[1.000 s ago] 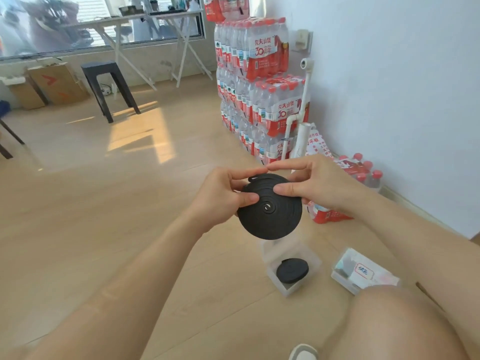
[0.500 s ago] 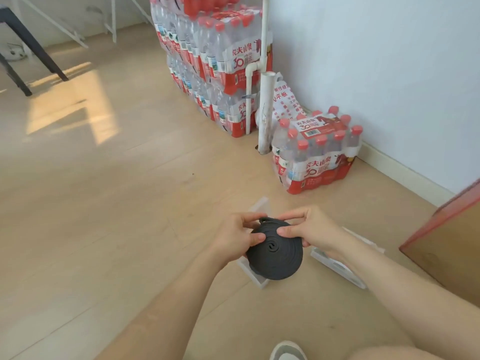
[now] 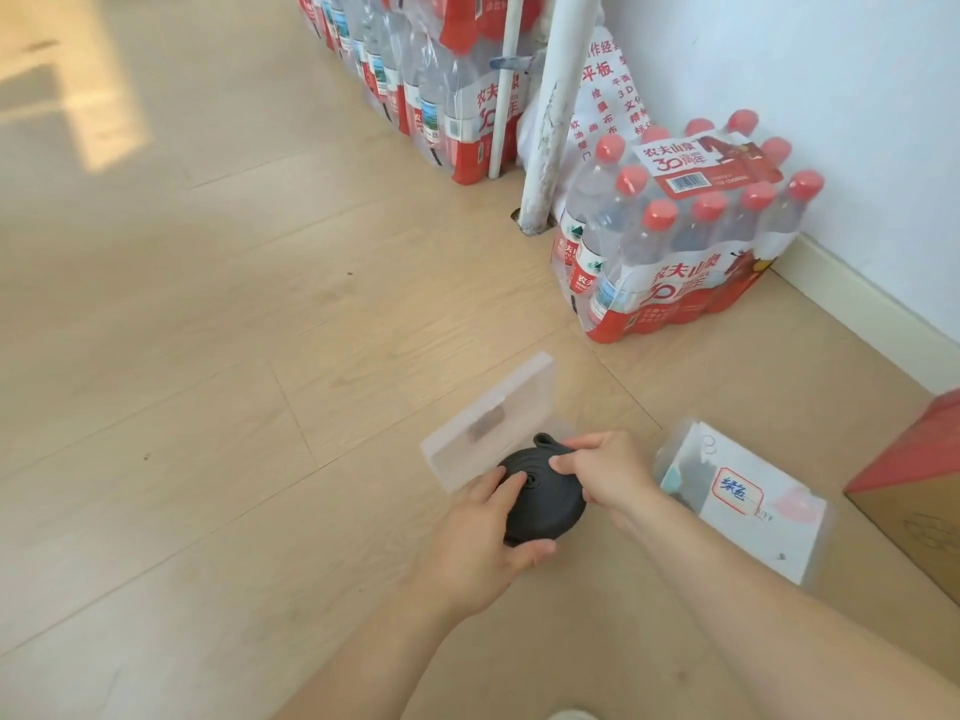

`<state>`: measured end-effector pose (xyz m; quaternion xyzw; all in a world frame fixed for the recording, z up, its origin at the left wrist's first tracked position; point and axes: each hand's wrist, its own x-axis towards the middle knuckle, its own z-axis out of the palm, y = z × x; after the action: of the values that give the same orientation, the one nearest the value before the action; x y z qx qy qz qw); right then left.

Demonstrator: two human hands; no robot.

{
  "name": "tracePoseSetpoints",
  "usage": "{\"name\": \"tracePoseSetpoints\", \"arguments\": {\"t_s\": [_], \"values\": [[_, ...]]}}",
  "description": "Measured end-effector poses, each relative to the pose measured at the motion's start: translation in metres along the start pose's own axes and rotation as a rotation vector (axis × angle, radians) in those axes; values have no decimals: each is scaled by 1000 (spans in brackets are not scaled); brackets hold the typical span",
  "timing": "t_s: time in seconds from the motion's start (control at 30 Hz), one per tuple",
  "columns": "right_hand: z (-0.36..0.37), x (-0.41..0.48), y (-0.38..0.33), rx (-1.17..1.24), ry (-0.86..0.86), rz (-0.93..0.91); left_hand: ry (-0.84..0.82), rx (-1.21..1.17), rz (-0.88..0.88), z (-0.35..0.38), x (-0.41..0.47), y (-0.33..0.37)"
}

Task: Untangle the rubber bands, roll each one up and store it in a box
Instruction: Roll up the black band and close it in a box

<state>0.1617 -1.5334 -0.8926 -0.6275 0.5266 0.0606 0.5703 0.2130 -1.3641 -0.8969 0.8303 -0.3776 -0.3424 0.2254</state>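
Both hands hold a black rubber band rolled into a flat disc (image 3: 545, 504), low over the floor. My left hand (image 3: 480, 548) grips its left and lower edge, thumb on the face. My right hand (image 3: 602, 472) pinches its upper right edge, next to the loose end sticking up. The disc sits right over a clear plastic box, whose raised lid (image 3: 488, 423) stands behind it. The box's inside is hidden by the disc and my hands.
A second clear box with a handwritten label (image 3: 743, 504) lies to the right. A pack of water bottles (image 3: 680, 241) and a white pipe (image 3: 545, 148) stand behind, more bottle packs at the wall. A cardboard box (image 3: 919, 491) is at the far right edge.
The view has tilted down. Both hands have lowered the rolled band from chest height down to the open clear box on the floor.
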Motion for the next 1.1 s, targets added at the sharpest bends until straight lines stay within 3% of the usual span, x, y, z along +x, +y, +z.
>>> {"name": "tracePoseSetpoints", "arguments": {"t_s": [0.2,0.37,0.53,0.7,0.9,1.1], "values": [[0,10,2,-11,24,59,75,208,34,0,10,5],[-8,7,-3,-44,-72,139,16,203,72,-5,7,5],[0,14,-5,-87,-36,109,26,317,76,-5,9,2],[8,15,2,-454,-23,-25,-40,507,63,-1,14,3],[18,5,-9,-850,-95,-113,-58,520,33,1,20,7],[15,3,-11,-919,-47,-143,-65,483,7,3,21,10]]}}
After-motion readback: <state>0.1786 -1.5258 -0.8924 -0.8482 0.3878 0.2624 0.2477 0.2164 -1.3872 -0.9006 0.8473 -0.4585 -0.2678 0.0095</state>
